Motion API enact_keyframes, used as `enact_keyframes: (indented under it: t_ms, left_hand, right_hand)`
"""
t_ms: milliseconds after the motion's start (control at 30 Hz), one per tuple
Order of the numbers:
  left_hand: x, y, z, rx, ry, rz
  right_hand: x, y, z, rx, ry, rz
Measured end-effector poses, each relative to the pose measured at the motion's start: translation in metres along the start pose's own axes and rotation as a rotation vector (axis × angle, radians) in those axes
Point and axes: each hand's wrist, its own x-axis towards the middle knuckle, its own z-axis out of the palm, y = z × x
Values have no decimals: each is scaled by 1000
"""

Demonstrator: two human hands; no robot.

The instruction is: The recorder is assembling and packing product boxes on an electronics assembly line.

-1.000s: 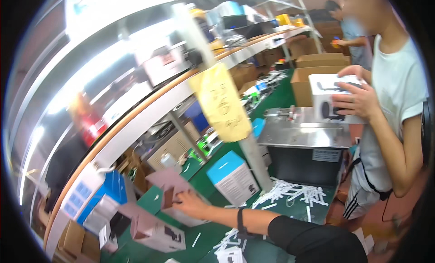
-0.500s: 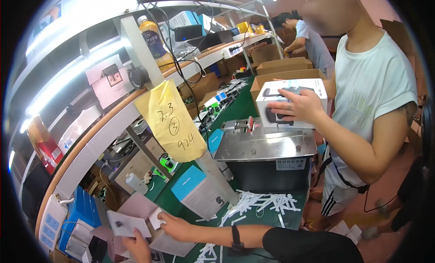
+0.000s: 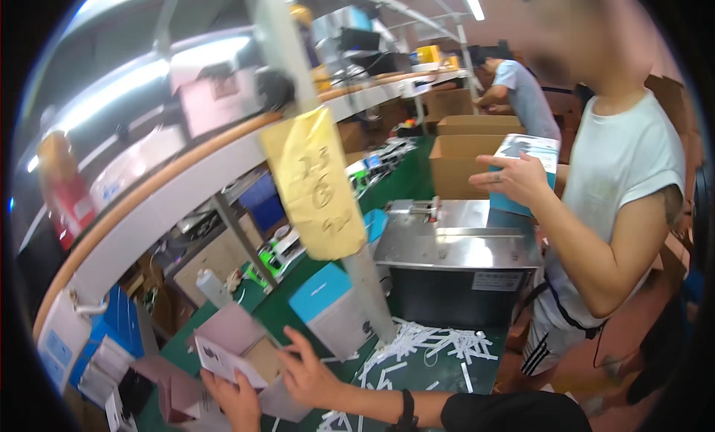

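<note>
An open cardboard box (image 3: 232, 329) with pinkish inner walls and a white printed front stands on the green bench at the lower left. My left hand (image 3: 234, 401) grips its near side, thumb against the white front. Beside the box's right side is my right hand (image 3: 309, 376), fingers spread and nothing visible in them. A dark band circles that wrist. Something tan lies inside the box, too blurred to name. Left of my left hand, a second open box (image 3: 173, 395) shows a pinkish inside. Just beyond my right hand stands a closed blue-and-white box (image 3: 331, 313).
A metal-topped machine (image 3: 458, 242) stands to the right, where a co-worker holds a blue-and-white box (image 3: 521, 160). White paper strips (image 3: 432, 346) litter the green bench. A post with a yellow paper (image 3: 316, 182) rises beyond my hands. Blue boxes (image 3: 123, 342) sit at left.
My right hand has come out of the box and its fingers have spread. The box's white front now stands upright in my left hand. The co-worker's box has turned, showing a blue side.
</note>
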Motion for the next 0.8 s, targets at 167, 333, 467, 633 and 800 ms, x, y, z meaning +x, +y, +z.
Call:
enact_keyframes:
  t_ms: [167,333,467,633,800]
  left_hand:
    - [12,18,0,-768,-2,-315]
    - [22,25,7,-80,60,69]
    - [24,17,-17,258,145,191]
    - [22,24,-18,129,-9,-110]
    - [16,33,-5,99,189,136]
  right_hand:
    - [1,12,-8,-90,-8,37]
    - [5,14,-13,-87,-18,47]
    - [1,16,-10,-96,-74,59]
    - [8,18,-17,-47,-23,34]
    - [48,19,-20,45,-12,43]
